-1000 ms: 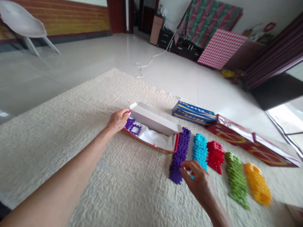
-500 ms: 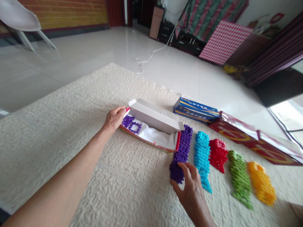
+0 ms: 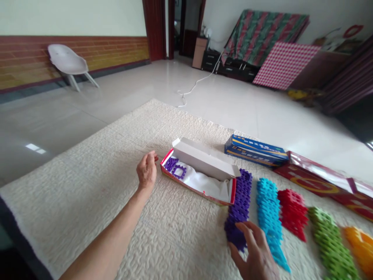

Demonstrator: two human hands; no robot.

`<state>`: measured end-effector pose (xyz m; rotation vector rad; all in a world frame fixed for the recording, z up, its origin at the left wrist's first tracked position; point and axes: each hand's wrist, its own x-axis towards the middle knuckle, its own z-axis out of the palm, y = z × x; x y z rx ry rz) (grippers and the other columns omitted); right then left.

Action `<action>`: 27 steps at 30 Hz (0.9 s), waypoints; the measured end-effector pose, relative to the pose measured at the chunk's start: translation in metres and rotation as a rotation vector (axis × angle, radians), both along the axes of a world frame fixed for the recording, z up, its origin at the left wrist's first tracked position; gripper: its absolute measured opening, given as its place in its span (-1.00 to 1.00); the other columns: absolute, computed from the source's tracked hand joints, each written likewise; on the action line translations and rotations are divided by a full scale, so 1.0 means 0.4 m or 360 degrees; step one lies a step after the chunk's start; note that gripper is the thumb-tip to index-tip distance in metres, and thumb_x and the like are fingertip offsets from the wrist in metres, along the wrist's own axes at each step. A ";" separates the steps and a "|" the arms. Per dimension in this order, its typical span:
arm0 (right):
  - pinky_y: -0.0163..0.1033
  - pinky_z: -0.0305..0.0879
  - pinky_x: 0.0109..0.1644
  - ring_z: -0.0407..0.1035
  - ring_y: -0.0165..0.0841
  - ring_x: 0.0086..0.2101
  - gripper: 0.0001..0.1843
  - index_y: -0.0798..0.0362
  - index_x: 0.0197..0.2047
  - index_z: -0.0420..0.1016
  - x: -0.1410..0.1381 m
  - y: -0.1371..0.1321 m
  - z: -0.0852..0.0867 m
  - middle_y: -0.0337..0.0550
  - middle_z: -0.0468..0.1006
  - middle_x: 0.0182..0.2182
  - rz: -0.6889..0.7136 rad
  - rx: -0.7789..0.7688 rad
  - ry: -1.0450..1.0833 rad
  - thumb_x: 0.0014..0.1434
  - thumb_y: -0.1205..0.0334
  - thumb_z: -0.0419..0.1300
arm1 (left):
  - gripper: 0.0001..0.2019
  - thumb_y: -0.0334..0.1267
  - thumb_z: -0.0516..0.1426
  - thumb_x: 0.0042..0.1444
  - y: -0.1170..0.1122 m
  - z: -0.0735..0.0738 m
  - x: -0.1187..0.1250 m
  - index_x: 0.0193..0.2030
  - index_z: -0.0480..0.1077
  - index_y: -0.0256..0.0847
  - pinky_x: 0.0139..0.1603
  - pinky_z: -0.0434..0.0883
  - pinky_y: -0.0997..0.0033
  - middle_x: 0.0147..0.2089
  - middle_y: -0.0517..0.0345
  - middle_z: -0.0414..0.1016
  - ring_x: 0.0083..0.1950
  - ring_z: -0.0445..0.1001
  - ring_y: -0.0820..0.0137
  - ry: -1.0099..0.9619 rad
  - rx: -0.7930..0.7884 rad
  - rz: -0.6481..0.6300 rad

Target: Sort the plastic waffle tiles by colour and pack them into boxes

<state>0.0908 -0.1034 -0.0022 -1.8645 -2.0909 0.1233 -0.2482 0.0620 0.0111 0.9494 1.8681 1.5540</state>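
Note:
A long open box [image 3: 198, 192] with red edges lies on the cream quilted mat [image 3: 122, 163]. Inside, white cloth [image 3: 201, 181] fills most of it, with purple square-frame building pieces [image 3: 178, 171] at the left end. My left hand [image 3: 147, 170] is closed, fingers curled, just left of the box and apart from it; I see nothing in it. By the box's right end lies a row of overlapping purple interlocking pieces [image 3: 240, 196]. The thumb and index finger of my right hand [image 3: 255, 251] close round the near end of that row, still lying on the mat.
Rows of blue [image 3: 268, 206], red [image 3: 293, 212], green [image 3: 333, 241] and yellow pieces [image 3: 361, 245] lie to the right. Behind them are a blue box [image 3: 256, 151] and red boxes [image 3: 313, 177]. A white cable [image 3: 199, 81] crosses the tiled floor; a white chair [image 3: 68, 60] stands far left.
My left hand has let go of the box's left end and moved a little away from it. My right hand stays at the purple row. The view has tilted up.

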 end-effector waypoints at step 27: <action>-0.07 0.36 -0.07 0.40 -0.21 -0.15 -0.63 0.08 -0.02 0.41 -0.374 0.440 0.238 -0.03 0.48 -0.14 0.0777 -0.0087 0.0044 0.06 0.30 0.24 | -0.76 -0.48 -0.03 0.12 -0.182 -0.111 0.107 -0.16 0.41 -0.26 -0.07 0.48 0.16 -0.18 -0.03 0.43 -0.10 0.40 0.22 0.1529 0.0430 -0.1058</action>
